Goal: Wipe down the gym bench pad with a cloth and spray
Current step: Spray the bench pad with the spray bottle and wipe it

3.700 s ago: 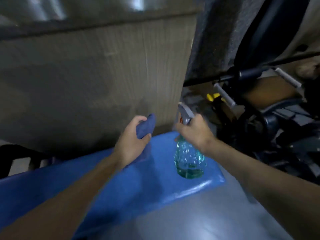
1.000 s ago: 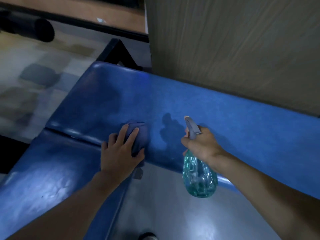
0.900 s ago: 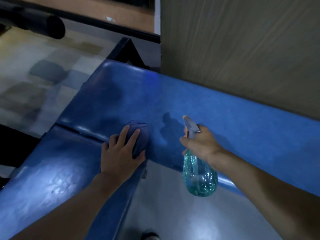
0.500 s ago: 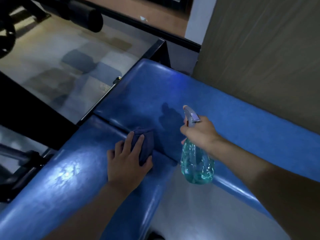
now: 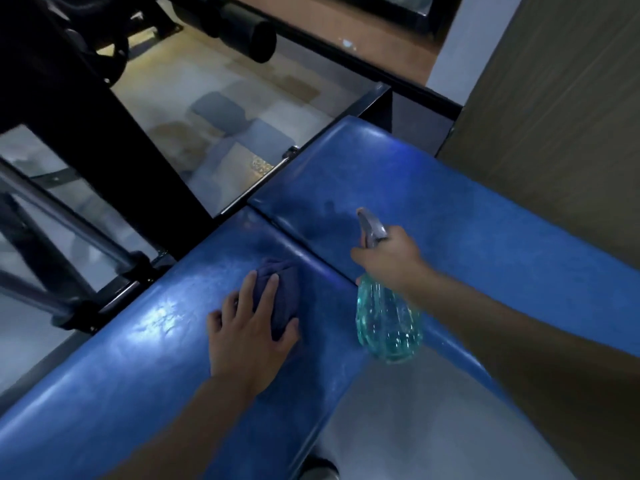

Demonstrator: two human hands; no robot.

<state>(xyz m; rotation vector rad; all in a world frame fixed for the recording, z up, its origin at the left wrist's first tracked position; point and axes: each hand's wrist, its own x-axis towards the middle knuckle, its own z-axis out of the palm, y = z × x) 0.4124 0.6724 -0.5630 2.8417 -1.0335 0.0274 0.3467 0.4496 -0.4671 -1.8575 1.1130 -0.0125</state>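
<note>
Left hand point(image 5: 251, 336), fingers spread flat, presses cloth point(image 5: 281, 296) onto pad point(image 5: 145, 348) at centre to wipe; right hand point(image 5: 389, 261) curled round spray bottle point(image 5: 388, 327), held ready

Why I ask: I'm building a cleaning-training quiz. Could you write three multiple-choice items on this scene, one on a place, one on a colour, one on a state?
1. Where is the cloth?
A. On a chair.
B. On the bench pad, under the left hand.
C. On a shelf.

2. What colour is the bench pad?
A. Red.
B. Black.
C. Blue.

3. What is the right hand doing?
A. Gripping the spray bottle.
B. Lying flat on the pad.
C. Hanging empty.

Answers: 1 B, the hand presses it flat onto the pad; 2 C, its surface is glossy blue; 3 A, it is curled round the bottle's neck.
</note>
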